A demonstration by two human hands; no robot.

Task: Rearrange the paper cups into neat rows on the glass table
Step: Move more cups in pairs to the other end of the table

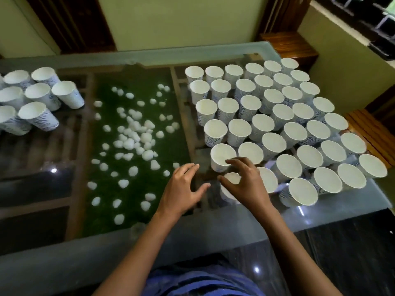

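Observation:
Many white paper cups with a blue wavy print stand upright in rows (275, 116) on the right half of the glass table (333, 212). A smaller loose group of the same cups (38, 99) stands at the far left. My right hand (245, 182) curls over the rim of the nearest cup (232, 184) at the front left corner of the rows, thumb and fingers around it. My left hand (183, 189) hovers just left of that cup, fingers spread and relaxed, holding nothing.
Under the glass lie green turf and several white pebbles (132, 137) inside a wooden frame. A wall and dark wooden door frames stand behind the table. Wooden benches (372, 129) sit at the right. The table's front edge runs close to my body.

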